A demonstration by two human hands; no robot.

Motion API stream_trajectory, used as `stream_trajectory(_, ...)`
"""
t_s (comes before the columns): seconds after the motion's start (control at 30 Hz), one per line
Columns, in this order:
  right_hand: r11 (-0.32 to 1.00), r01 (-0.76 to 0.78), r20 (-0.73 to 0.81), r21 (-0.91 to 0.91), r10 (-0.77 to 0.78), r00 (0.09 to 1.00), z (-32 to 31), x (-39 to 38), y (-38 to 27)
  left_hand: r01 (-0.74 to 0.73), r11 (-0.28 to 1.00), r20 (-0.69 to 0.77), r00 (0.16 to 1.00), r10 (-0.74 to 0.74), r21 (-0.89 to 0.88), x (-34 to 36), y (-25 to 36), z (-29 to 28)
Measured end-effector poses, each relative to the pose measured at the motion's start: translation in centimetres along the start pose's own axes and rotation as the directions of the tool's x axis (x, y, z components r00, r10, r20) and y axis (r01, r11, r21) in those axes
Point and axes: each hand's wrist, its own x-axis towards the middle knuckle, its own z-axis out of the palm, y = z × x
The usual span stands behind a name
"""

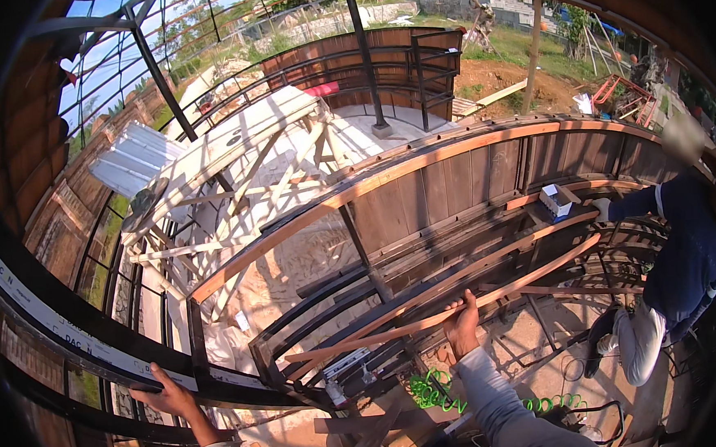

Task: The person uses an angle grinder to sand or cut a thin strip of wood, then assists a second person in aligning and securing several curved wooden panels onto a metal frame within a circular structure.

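Note:
At the lower left, my left hand (176, 402) grips the edge of a black curved rail (112, 357) with white printed strips on its face. At the lower centre, my right hand (462, 324) holds a long, thin wooden slat (537, 276), which runs diagonally up to the right and back past the hand to the left. Just beyond it are curved timber strips (491, 256) along a dark wood-panelled bench structure (438, 194). A silver bar-shaped tool or fitting (352, 363) lies below the slat's left end.
A person in navy (676, 261) works at the right, a hand near a small open box (558, 203). A white timber scaffold (231, 157) stands back left among black posts (365, 75). Coiled green hoses (430, 391), cables and loose boards lie on the floor below.

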Motion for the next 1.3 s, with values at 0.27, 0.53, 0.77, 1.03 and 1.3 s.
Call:
stream_trajectory(0.27,0.988,0.142,-0.074,-0.064,-0.146,0.986,0.7,5.0,2.9,-0.129,0.992,-0.029,0.991,0.129,0.014,-0.2,-1.8,0.2)
stream_trajectory(0.53,0.991,0.092,-0.067,-0.094,-0.099,0.993,3.4,5.3,7.3,-0.129,0.99,-0.066,0.989,0.132,0.05,-0.6,-0.1,-0.2)
stream_trajectory(0.77,0.991,0.004,-0.017,-0.136,-0.007,1.0,2.4,6.6,11.0,-0.16,0.983,-0.027,0.986,0.163,0.09,-1.3,-0.1,0.3)
stream_trajectory(1.03,0.993,-0.052,0.014,-0.108,0.054,0.998,3.3,9.1,15.6,-0.187,0.967,-0.025,0.982,0.186,-0.174,-1.3,1.4,0.2)
stream_trajectory(1.3,0.993,-0.037,0.035,-0.111,0.042,0.999,3.6,8.9,16.4,-0.228,0.963,0.001,0.973,0.23,-0.146,-1.2,0.7,-0.1)
